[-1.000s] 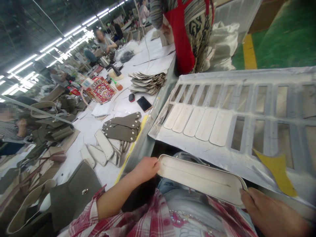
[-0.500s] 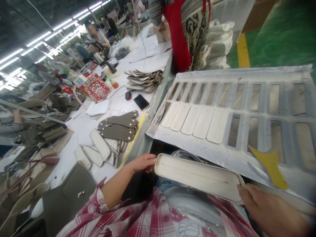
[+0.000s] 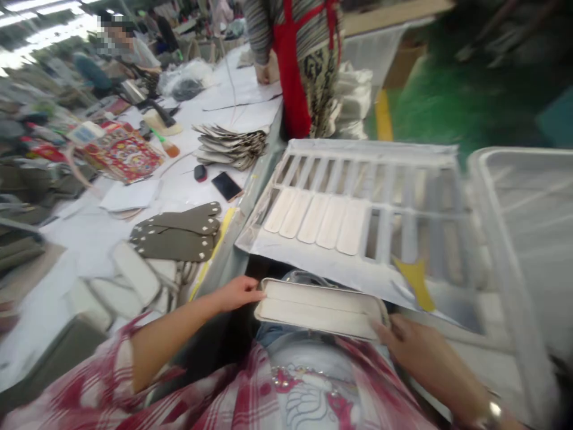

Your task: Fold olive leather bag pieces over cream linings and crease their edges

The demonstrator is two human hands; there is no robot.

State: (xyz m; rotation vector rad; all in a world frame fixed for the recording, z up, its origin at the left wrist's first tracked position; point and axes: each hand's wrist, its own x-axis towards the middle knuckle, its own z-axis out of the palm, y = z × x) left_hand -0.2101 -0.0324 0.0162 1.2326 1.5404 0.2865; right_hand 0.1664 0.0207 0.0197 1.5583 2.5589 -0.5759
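A long cream panel with rounded corners and a thin raised rim lies across my front, just above my lap. My left hand pinches its left end between thumb and fingers. At its right end, my right hand is closed on the corner, with fingertips over the panel's face; motion blurs them. Beyond the panel is a pale slotted board. Several similar cream panels lie side by side on its near row. A yellow flat piece with a forked end rests at the board's near right.
On the white table at left lie dark olive straps, pale rounded pieces, a phone and a stack of pieces. A person in a red apron stands beyond. A whitish bin is at right.
My view has swung right, bringing the whitish bin into sight. The panel sits more level now. My right hand's fingers have shifted onto the panel's face; my left hand keeps its hold.
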